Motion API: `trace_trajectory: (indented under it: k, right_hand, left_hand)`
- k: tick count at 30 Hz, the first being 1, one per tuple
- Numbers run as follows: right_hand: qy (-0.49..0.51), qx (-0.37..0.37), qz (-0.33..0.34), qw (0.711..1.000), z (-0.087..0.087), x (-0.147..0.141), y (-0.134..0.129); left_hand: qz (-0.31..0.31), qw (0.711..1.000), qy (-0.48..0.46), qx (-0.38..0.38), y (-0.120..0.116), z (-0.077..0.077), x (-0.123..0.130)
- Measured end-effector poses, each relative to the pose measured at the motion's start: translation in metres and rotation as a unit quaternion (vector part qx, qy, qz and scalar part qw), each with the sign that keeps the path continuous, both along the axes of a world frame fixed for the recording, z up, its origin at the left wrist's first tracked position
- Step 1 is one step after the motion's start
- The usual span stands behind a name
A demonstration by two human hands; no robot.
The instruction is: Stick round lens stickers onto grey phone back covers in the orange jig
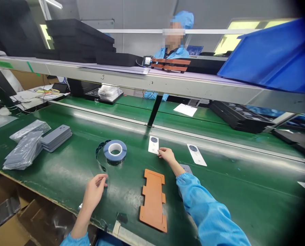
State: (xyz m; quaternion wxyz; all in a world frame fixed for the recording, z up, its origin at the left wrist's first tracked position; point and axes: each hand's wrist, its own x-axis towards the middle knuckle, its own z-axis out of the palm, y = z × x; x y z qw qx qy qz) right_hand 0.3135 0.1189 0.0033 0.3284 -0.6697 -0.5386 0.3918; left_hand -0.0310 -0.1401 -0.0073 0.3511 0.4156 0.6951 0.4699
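My right hand [167, 155] reaches forward, its fingertips closed at the lower right corner of a white card [153, 147] that bears a dark round sticker. My left hand [94, 189] is nearer the table's front edge. Its thumb and forefinger are pinched at the loose end of a dark strip of stickers [100, 163], which trails from a blue roll [121, 154] with a white core. Between my hands lies an orange notched plate [153, 201]. A second white card [196, 154] lies to the right. Under my right forearm, a grey plate [185, 168] is partly hidden.
Grey plates [56, 137] are stacked at left beside plastic-wrapped ones [24, 150]. A shelf [116, 76] spans the table, carrying black foam blocks [78, 41], orange pieces [170, 64] and a blue bin [273, 58]. A black post [155, 109] supports it. A co-worker [178, 37] is behind.
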Motion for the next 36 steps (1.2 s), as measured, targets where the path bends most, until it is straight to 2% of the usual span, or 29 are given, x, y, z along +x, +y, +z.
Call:
trace_trajectory:
  k: [3,5,9,11,13,15,18,20,22,25,27,29,32,36]
  right_hand:
    - [-0.034,0.016,0.027,0.999,0.006,-0.004,-0.015]
    - [-0.037,0.029,0.065,0.997,0.008,-0.018,-0.036]
    - [0.009,0.040,0.199,0.979,0.010,-0.067,-0.100]
    - [0.040,0.073,0.302,0.950,0.011,-0.093,-0.131]
    - [0.063,0.076,0.344,0.934,0.013,-0.115,-0.153]
    - [0.093,0.051,0.357,0.928,0.014,-0.130,-0.165]
    - [0.137,0.010,0.368,0.920,0.013,-0.144,-0.170]
    - [0.152,0.006,0.380,0.912,0.011,-0.149,-0.171]
    - [0.160,0.013,0.393,0.905,0.008,-0.153,-0.172]
    - [0.158,0.028,0.401,0.902,0.005,-0.158,-0.174]
    - [0.144,0.048,0.404,0.902,0.005,-0.159,-0.174]
    - [0.120,0.070,0.401,0.905,0.008,-0.160,-0.174]
    - [0.085,0.094,0.373,0.919,0.014,-0.160,-0.172]
    - [0.032,0.128,0.354,0.926,0.015,-0.158,-0.170]
  left_hand:
    - [-0.012,0.996,-0.082,0.018,0.000,0.011,0.011]
    - [-0.018,0.993,-0.117,0.008,0.001,0.016,0.020]
    - [-0.043,0.986,-0.159,0.001,0.006,0.018,0.034]
    - [-0.063,0.984,-0.165,0.005,0.007,0.018,0.038]
    - [-0.080,0.983,-0.163,0.012,0.006,0.018,0.040]
    - [-0.092,0.983,-0.160,0.018,0.004,0.018,0.038]
    - [-0.124,0.980,-0.155,0.009,-0.002,0.018,0.032]
    - [-0.170,0.972,-0.159,-0.004,-0.006,0.017,0.029]
    - [-0.188,0.965,-0.181,-0.009,-0.009,0.014,0.028]
    - [-0.121,0.967,-0.223,-0.031,-0.006,0.006,0.029]
    - [-0.055,0.975,-0.212,-0.042,-0.002,0.000,0.028]
    - [-0.019,0.983,-0.182,-0.028,0.002,-0.005,0.025]
    - [-0.038,0.987,-0.155,0.004,0.004,-0.006,0.022]
    - [-0.063,0.989,-0.136,0.006,0.001,-0.002,0.023]
